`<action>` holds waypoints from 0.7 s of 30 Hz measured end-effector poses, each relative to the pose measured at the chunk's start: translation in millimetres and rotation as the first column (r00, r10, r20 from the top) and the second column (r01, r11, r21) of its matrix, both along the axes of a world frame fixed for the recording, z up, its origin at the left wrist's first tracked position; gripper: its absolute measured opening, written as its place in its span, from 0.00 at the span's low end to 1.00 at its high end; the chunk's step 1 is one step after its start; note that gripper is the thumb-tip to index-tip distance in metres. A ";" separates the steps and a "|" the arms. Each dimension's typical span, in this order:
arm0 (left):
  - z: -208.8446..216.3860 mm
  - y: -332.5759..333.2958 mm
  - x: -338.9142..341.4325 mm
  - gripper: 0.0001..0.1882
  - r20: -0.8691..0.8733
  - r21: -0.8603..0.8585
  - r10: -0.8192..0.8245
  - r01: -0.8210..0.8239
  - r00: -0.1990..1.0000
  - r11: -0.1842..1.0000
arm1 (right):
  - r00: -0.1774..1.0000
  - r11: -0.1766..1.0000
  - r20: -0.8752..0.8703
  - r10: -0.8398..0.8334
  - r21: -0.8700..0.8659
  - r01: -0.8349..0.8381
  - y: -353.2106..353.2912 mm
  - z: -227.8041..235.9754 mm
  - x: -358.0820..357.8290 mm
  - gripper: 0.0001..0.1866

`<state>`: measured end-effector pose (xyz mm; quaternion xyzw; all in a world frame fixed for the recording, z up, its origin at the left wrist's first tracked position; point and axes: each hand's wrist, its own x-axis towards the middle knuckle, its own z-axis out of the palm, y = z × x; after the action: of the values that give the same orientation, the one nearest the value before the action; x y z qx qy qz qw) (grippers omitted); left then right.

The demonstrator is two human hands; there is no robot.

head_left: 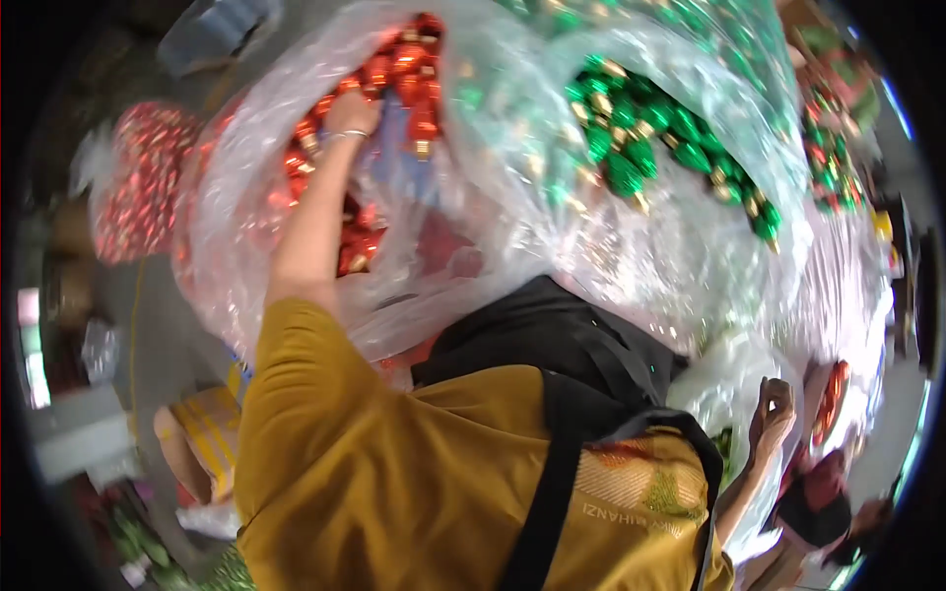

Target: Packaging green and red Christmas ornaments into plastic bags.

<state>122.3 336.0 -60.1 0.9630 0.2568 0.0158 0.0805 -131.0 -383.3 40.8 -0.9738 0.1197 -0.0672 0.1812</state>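
Observation:
My left hand [353, 116], with a bracelet at the wrist, reaches into a large clear plastic bag [236, 167] of shiny red ornaments [406, 61] with gold caps. Its fingers are blurred and partly hidden among the ornaments, so their grip does not show. Off to the right, my right hand [777, 406] is raised with its fingers curled in toward the thumb. Whatever it may hold is too small to make out. Beside that hand sits a smaller clear plastic bag [724, 379] with something green low in it.
Another big clear bag [680, 266] holds shiny green ornaments [631, 128] with gold caps. A filled red bag [148, 182] stands at far left. Below it lies an open cardboard box [202, 443] with yellow tape. Another person [823, 502] is at the lower right.

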 end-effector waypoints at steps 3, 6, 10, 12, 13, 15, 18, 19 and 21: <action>-17.6 27.6 7.8 0.33 0.088 0.010 -0.057 0.057 0.994 0.998 | 0.806 0.910 -0.484 -0.342 -0.386 0.154 -17.9 18.0 -49.1 0.14; -43.4 19.6 16.9 0.37 0.176 -0.026 -0.050 0.056 0.983 0.998 | 0.752 0.853 -0.557 -0.354 -0.523 0.014 -126.3 -72.3 -153.9 0.17; -68.2 49.2 -8.8 0.31 0.356 -0.398 0.078 0.076 0.931 0.914 | 0.734 0.898 -0.519 -0.438 -0.298 0.324 -91.3 -163.2 -152.7 0.19; -13.8 -38.4 -28.7 0.26 0.552 -0.379 0.001 0.250 0.834 0.891 | 0.712 0.931 -0.607 -0.352 -0.308 0.198 -91.0 -210.3 -180.4 0.21; 12.9 -71.3 -39.4 0.24 0.641 -0.376 -0.026 0.343 0.767 0.861 | 0.707 0.934 -0.614 -0.349 -0.293 0.206 -87.0 -212.8 -177.7 0.21; 59.7 -135.1 -53.1 0.21 0.746 -0.224 -0.231 0.562 0.624 0.796 | 0.700 0.972 -0.676 -0.230 -0.121 0.202 -89.9 -201.7 -162.1 0.20; 103.9 -241.8 -60.7 0.20 0.647 -0.069 -0.609 0.831 0.458 0.551 | 0.691 0.989 -0.709 -0.137 -0.054 0.140 -93.3 -157.7 -154.6 0.20; 100.8 -265.7 -53.7 0.21 0.536 0.135 -0.778 0.877 0.327 0.461 | 0.683 0.994 -0.723 -0.106 -0.066 0.084 -93.4 -143.5 -153.4 0.20; 82.8 -300.2 -25.7 0.23 0.303 0.286 -0.940 0.926 0.155 0.245 | 0.676 0.995 -0.730 -0.101 -0.087 0.055 -96.0 -150.0 -172.2 0.20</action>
<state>96.6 35.8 22.7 0.8874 -0.4136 0.1716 0.1098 -303.2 -479.3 -109.2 -0.9181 0.2217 0.3168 0.0869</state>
